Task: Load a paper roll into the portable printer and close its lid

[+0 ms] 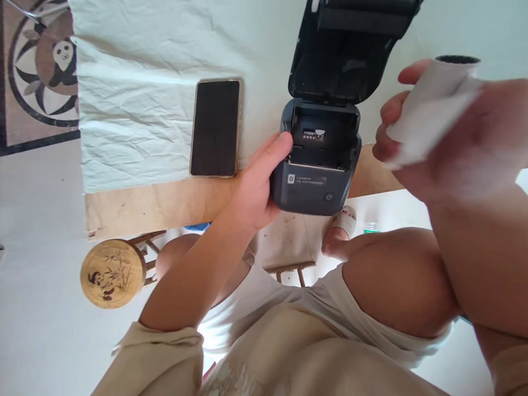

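Note:
My left hand (pixel 265 180) grips the left side of a dark label printer (pixel 310 185), its thumb on the rim of the paper bay. The printer's lid (pixel 340 61) is flipped up, and no roll shows inside the bay. To the right, apart from the printer, my right hand (pixel 468 137) is closed around a white paper roll (pixel 438 106) with a dark hollow core. A loose flap of paper hangs along the roll. Motion blurs this hand and part of the roll.
A phone (pixel 216 127) with a dark screen lies left of the printer on a pale green cloth (pixel 137 99). The table's bare wooden edge (pixel 158 205) runs below the cloth. A round wooden stool (pixel 112 273) stands at the lower left. My legs are under the table edge.

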Available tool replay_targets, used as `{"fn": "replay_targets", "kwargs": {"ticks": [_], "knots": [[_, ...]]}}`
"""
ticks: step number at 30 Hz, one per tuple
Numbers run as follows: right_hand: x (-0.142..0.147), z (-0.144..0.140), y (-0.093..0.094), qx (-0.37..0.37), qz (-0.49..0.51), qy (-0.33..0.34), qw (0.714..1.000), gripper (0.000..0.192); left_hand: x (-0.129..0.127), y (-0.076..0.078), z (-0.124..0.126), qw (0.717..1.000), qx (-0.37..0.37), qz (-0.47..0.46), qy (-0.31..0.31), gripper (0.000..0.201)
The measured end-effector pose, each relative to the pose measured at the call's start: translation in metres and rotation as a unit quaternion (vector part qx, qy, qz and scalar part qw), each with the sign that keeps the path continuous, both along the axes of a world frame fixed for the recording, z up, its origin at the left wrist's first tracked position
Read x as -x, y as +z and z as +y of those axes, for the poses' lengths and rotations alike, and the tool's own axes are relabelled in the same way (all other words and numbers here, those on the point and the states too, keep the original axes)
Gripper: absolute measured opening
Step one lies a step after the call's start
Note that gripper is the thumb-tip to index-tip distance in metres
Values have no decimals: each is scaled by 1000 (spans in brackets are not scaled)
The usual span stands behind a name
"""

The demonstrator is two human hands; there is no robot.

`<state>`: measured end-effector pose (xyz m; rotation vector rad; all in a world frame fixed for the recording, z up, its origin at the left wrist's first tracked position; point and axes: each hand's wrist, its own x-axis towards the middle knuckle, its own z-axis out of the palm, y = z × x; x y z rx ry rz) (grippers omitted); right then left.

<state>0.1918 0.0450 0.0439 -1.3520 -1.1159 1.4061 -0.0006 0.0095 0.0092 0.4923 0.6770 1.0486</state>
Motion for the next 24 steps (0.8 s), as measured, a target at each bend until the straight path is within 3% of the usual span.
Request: {"fn": "replay_targets", "kwargs": {"ticks": [4, 10, 15, 17, 22, 24], "knots": [[-4, 3, -17, -63, -53, -45, 996, 49, 1, 3, 0, 1000, -8, 5, -11, 32], [-10, 1, -27, -142, -130, -77, 978, 38, 1, 4, 1, 1000, -7, 22, -15, 29], [-24, 7, -35, -280, -348, -31, 894, 45, -3, 5, -1, 1000, 1, 27, 9, 29], [-26, 9, -39, -255, -405, -29, 877, 55, -3, 4, -1, 1000, -2, 23, 12, 31], [-20, 10, -41, -84, -503, 7, 860, 75, -2, 3, -1, 1000, 0, 8, 10, 31], [-24, 9, -39, -154, -471, 11, 868, 73, -1, 4, -1, 1000, 2, 12, 0, 31]]}}
